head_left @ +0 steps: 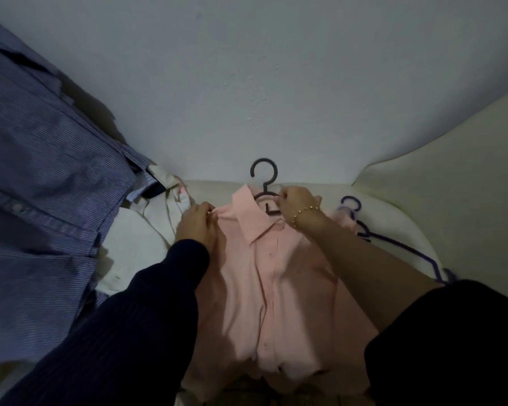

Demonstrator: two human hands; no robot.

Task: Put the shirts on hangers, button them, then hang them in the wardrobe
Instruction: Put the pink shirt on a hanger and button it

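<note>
Head view: pink shirt front-up on dark hanger, left hand and right hand grips pinching its collar.

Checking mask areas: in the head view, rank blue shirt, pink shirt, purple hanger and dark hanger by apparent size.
1. blue shirt, nearer the camera and cut off by the frame edge
2. pink shirt
3. purple hanger
4. dark hanger, only hook and neck visible

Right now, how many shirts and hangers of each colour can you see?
Pink shirt: 1
Blue striped shirt: 1
Dark hanger: 1
Purple hanger: 1 clear, maybe more under it
Total: 4 for sure; the pale cloth may be another shirt.
</note>
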